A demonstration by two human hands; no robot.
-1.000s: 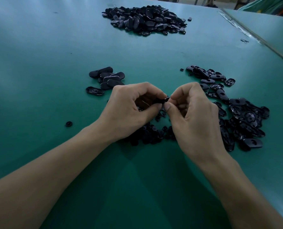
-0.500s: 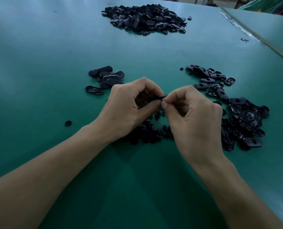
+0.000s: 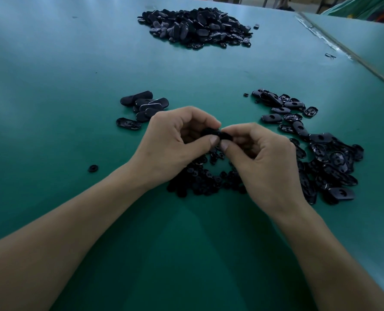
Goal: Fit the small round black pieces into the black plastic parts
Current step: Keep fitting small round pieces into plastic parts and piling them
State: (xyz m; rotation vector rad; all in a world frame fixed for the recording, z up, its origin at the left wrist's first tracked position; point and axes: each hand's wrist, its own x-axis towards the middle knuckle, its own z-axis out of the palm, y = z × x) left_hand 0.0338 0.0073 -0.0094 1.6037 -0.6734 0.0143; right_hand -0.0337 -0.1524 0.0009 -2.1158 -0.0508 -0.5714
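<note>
Your left hand (image 3: 173,144) and right hand (image 3: 267,160) meet over the green bench (image 3: 52,86), thumb and curled fingers of each pinching one black plastic part (image 3: 218,134) between them. You cannot tell whether a round piece sits in it. Directly below the held part: the heap of small round pieces (image 3: 200,180), partly under your wrists. Left of the held part and nearer you: a lone round piece (image 3: 93,168). Left and just beyond it: a small cluster of oval parts (image 3: 145,106). Right of it: a loose spread of parts (image 3: 325,158). Far beyond it: the big pile (image 3: 197,28).
</note>
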